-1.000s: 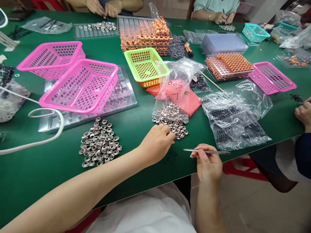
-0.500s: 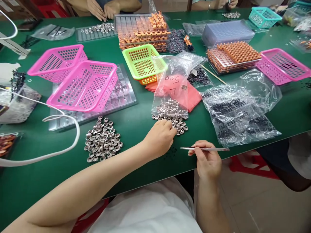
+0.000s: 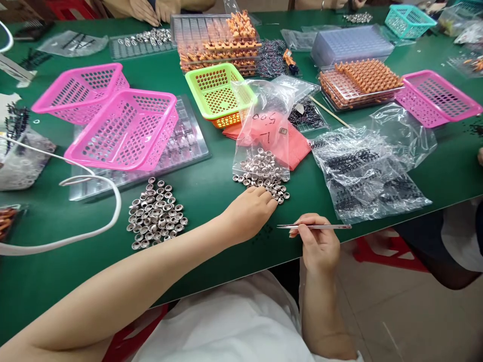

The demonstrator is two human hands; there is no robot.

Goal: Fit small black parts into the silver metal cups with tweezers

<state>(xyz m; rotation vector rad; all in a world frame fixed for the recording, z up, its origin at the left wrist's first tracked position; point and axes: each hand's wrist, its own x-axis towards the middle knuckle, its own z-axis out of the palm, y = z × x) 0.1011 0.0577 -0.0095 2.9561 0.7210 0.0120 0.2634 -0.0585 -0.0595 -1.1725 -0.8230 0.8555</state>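
My left hand point(image 3: 249, 212) reaches over the front edge of a heap of small silvery metal cups point(image 3: 264, 168), part of it inside a clear plastic bag point(image 3: 260, 108). Its fingers are curled down, and the fingertips are hidden behind the hand, so what they hold cannot be made out. In my right hand point(image 3: 319, 244), a pair of metal tweezers point(image 3: 332, 227) is pinched level, the tips pointing left toward the left hand. Nothing shows between those tips. A second pile of metal cups point(image 3: 156, 216) lies on the green table point(image 3: 211, 186), left of my left forearm.
Two pink baskets point(image 3: 121, 156) stand at left, partly on a clear tray point(image 3: 194, 136). A green basket point(image 3: 192, 83) rests behind the bag. Bags of black parts point(image 3: 362, 171) lie at right, near trays of orange parts point(image 3: 370, 80). A white cable point(image 3: 113, 211) loops at left. Co-workers' hands point(image 3: 151, 11) are across the table.
The whole view has shifted slightly. My left hand has moved a little right along the front of the heap, fingers still curled. My right hand keeps the tweezers in about the same pose.
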